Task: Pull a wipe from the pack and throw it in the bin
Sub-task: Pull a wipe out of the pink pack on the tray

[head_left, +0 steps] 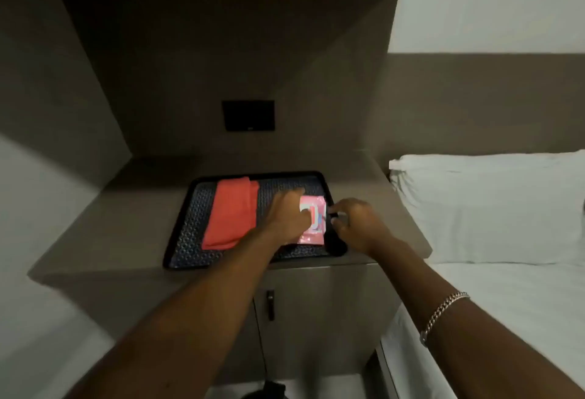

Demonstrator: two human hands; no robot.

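**Both hands at the wipe pack on the tray**

Your left hand (pixel 289 211) lies on the pink wipe pack (pixel 311 219), fingers curled down onto its left part and covering it; whether it grips the pack or only presses it, you cannot tell from this blurred view. Your right hand (pixel 356 224) sits just beside the pack's right edge, fingers curled with thumb and forefinger pinched near the pack, but what they pinch, if anything, is too small and blurred to make out. A dark rounded object (pixel 336 242) lies under that hand at the tray's front right corner.

The pack rests on the right half of a black patterned tray (pixel 186 240), which sits on a brown bedside counter (pixel 104 227). A folded red cloth (pixel 232 211) lies on the tray's left half, just beside your left hand. On the wall behind is a black panel (pixel 248 115). To the right stands a bed with a white pillow (pixel 487 205). A chain bracelet (pixel 443 314) circles your right forearm. Below the counter is a cabinet door with a dark handle (pixel 270 305).
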